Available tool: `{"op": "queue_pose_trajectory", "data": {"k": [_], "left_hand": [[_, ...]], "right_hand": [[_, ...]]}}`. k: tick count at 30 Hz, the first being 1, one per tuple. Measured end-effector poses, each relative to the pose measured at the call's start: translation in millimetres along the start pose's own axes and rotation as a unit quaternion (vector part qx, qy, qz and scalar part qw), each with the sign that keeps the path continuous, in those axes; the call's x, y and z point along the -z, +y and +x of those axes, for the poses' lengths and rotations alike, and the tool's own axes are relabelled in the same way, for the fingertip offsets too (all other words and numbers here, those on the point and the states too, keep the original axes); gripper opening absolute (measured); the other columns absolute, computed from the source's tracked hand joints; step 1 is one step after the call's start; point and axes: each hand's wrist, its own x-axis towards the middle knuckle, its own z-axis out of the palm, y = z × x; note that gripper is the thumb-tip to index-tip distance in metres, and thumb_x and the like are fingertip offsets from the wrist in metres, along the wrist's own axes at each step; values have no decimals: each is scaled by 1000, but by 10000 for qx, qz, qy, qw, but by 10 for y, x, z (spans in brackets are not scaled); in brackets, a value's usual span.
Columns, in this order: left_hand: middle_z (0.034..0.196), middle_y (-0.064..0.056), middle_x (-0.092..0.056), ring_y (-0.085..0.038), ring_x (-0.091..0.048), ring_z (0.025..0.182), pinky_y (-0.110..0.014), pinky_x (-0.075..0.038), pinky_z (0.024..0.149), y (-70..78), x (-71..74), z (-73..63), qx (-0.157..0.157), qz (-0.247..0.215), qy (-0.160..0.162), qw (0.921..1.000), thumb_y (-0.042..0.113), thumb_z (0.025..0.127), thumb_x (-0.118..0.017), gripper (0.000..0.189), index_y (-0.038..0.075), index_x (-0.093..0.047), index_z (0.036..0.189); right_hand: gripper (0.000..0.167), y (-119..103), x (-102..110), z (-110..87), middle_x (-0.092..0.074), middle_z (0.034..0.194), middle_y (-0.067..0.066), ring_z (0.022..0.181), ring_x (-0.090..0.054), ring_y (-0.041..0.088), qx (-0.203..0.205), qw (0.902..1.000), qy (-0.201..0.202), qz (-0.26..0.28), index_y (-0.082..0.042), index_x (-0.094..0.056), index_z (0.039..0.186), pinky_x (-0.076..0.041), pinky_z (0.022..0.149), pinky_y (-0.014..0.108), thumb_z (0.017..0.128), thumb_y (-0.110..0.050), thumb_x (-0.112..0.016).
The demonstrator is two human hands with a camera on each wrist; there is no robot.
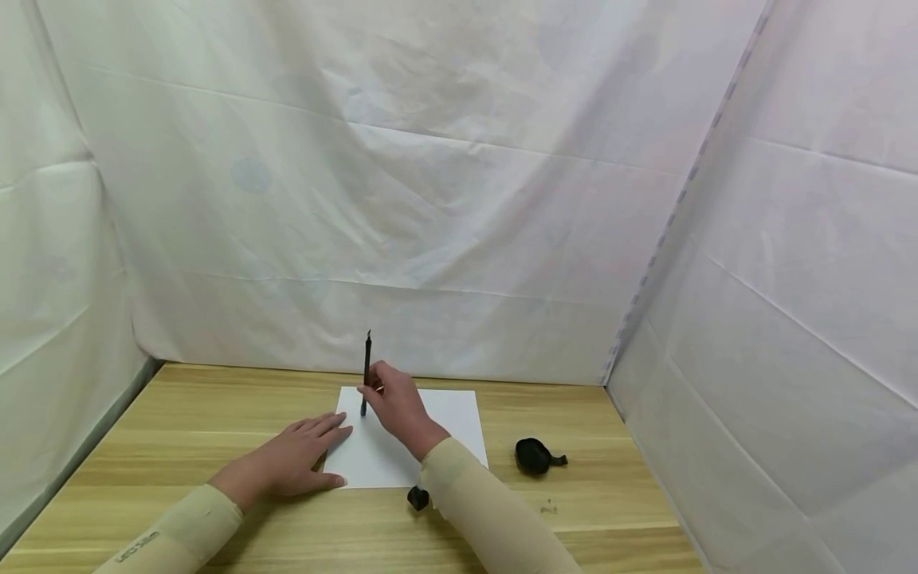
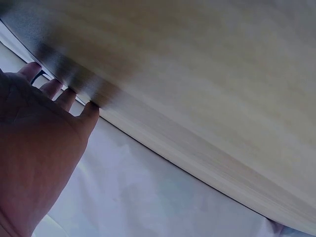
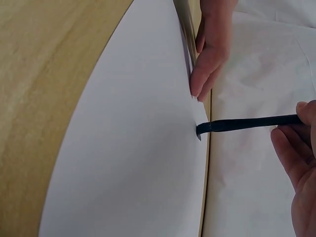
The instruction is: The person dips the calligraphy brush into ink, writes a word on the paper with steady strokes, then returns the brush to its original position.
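From where I stood, the left hand (image 1: 301, 456) lay relaxed at the left of the wooden table (image 1: 215, 414), fingers spread, gripping nothing, its fingertips and thumb resting on the left edge of a white paper sheet (image 1: 390, 458). A black calligraphy brush (image 1: 367, 359) stood nearly upright over the sheet's far left part, tip down at the surface; I couldn't tell whether it had left a mark. The right hand (image 1: 400, 402) pinched its shaft between thumb and fingers. If that left hand lifted, I thought, the paper could slide under the brush; too hard a press could splay the tip and blot. Next along, a small black block (image 1: 418, 498) sat by the near edge, right beside the right sleeve (image 1: 495, 518), so a careless forearm might knock it, or rub across any wet ink. Farther right, well apart from the paper, was a small black handled dish (image 1: 533, 457), its inside too dark for me to say whether it held ink. A few faint smudges (image 1: 549, 506) showed on the wood nearer me.
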Motion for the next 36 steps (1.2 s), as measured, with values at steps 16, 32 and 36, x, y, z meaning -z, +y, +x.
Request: {"op": "queue_pose_trajectory", "data": {"k": [16,32,36], "left_hand": [[173,-19,-41,-46,-38,160,-73,-35,123,-17,-33,13,58,-6,-4,10000,78,96,-68,99,8,-51,165],[173,-21,-41,-47,-38,159,-72,-35,123,-7,-7,6,-37,7,82,10000,75,98,-68,98,6,-51,164],[173,-21,-42,-46,-38,159,-72,-35,123,2,7,0,-41,8,78,10000,75,98,-68,97,6,-51,164]], "right_hand": [[12,-30,23,-92,-71,100,-11,94,-70,-3,18,9999,-121,78,-15,-68,115,-59,82,16,108,-20,-76],[11,-48,68,-156,-70,98,-11,93,-69,-4,284,9992,-186,214,-15,-68,111,-59,81,15,107,-19,-77],[11,-60,85,-175,-70,99,-11,93,-68,-4,317,9988,-220,289,-18,-67,112,-59,82,15,107,-19,-77]]}}
